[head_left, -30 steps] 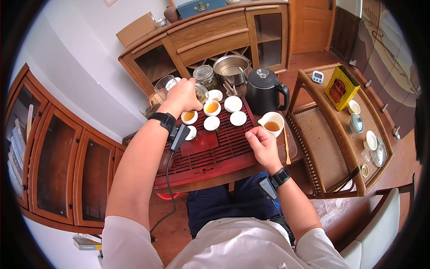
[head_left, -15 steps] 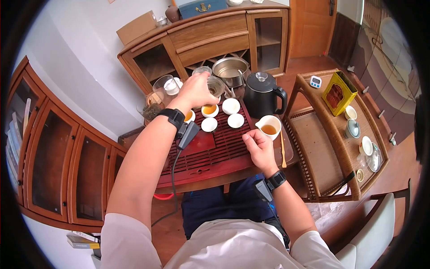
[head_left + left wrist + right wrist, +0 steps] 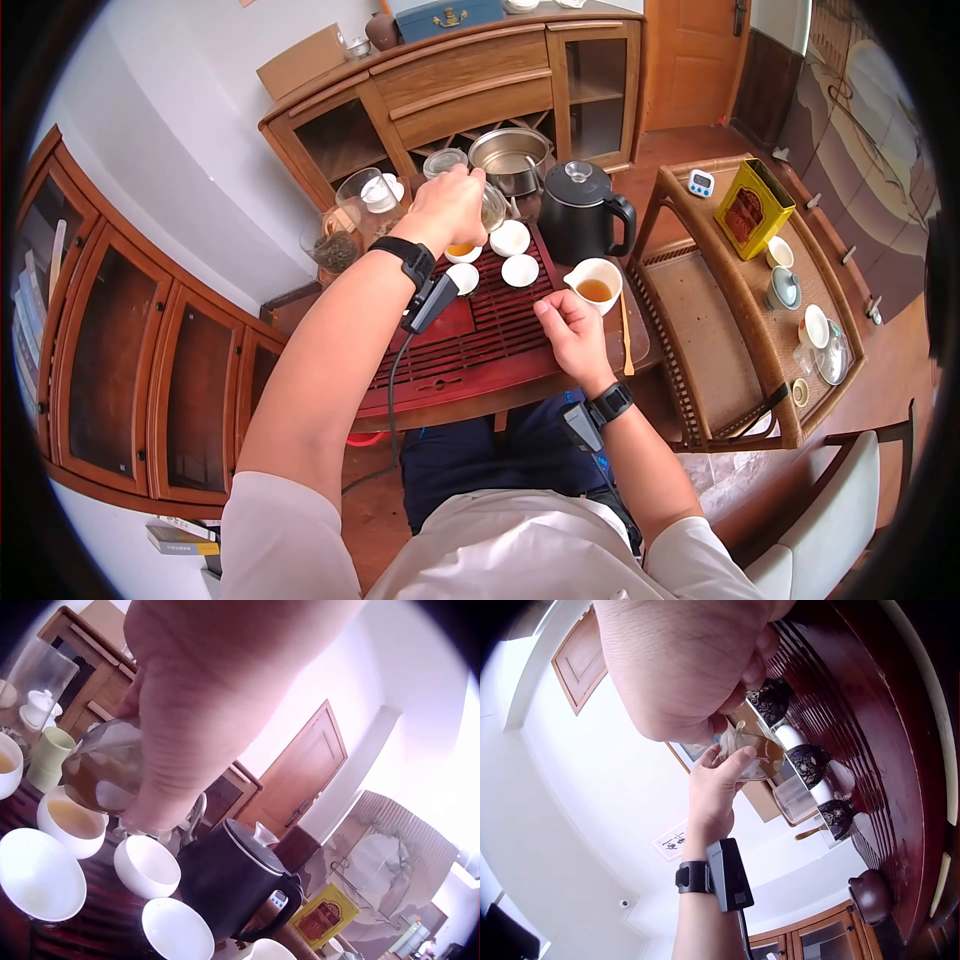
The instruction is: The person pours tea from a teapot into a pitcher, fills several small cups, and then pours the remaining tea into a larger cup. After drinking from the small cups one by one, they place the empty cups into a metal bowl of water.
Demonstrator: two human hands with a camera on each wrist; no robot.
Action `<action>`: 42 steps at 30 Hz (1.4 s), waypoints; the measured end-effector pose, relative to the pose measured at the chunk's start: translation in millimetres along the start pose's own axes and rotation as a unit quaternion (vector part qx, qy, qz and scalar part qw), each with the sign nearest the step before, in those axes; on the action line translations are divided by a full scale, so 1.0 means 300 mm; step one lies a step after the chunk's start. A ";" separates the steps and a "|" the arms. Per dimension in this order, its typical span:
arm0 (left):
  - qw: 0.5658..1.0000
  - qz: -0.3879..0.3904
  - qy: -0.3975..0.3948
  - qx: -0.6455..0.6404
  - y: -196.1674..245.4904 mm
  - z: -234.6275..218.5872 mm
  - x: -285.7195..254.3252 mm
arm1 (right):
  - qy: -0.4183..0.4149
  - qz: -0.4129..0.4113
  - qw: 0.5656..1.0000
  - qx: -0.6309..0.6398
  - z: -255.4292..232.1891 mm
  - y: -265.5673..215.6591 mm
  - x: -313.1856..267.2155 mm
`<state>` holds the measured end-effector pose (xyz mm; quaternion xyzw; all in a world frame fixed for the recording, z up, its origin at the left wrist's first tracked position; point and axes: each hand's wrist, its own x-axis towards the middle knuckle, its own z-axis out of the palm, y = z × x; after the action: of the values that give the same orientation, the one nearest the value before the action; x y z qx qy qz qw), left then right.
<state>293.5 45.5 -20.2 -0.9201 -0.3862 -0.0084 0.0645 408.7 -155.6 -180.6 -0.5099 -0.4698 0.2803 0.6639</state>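
Note:
My left hand (image 3: 450, 207) grips a clear glass tea vessel (image 3: 101, 766) by its upper part, tilted above the cups, with amber tea inside. Below it sits a white cup (image 3: 70, 826) holding tea. A white cup (image 3: 511, 238) close to the vessel on the right shows a bare inside, as does another cup (image 3: 520, 270) in front of it. My right hand (image 3: 570, 334), fingers loosely curled around nothing, rests beside a white spouted pitcher (image 3: 611, 273) that contains tea. The left forearm hides the tea tray's left cups from the head view.
The slatted red tea tray (image 3: 470, 350) lies under the cups. A black kettle (image 3: 575, 220) and a steel pot (image 3: 512, 158) stand behind. At the right is a rattan cart (image 3: 700, 330) with a yellow tin (image 3: 752, 210). A wooden tea pick (image 3: 626, 335) lies near the pitcher.
My left hand has carried the glass tea vessel rightward across the cups. The right hand stays beside the white pitcher, and the head view has shifted slightly.

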 end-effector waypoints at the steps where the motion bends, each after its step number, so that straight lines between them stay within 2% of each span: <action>1: 1.000 0.005 0.000 0.005 0.003 0.000 0.001 | -0.001 0.005 1.000 0.004 0.001 0.000 0.000; 8: 1.000 0.009 -0.012 0.023 0.029 -0.007 0.012 | -0.006 0.020 0.999 0.036 0.001 0.011 0.001; 22: 0.998 0.030 0.014 0.048 0.015 -0.001 0.014 | -0.001 0.011 1.000 0.007 0.001 -0.012 -0.001; 33: 0.998 0.021 -0.006 0.066 0.039 -0.041 0.013 | -0.001 0.014 1.000 0.002 0.002 -0.013 0.001; 42: 0.997 0.038 0.000 0.063 0.037 -0.014 0.030 | 0.003 0.004 1.000 0.006 0.004 -0.003 0.001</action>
<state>308.0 43.7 -16.7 -0.9281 -0.3509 0.0183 0.1230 407.7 -155.1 -179.7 -0.5086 -0.4647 0.2839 0.6669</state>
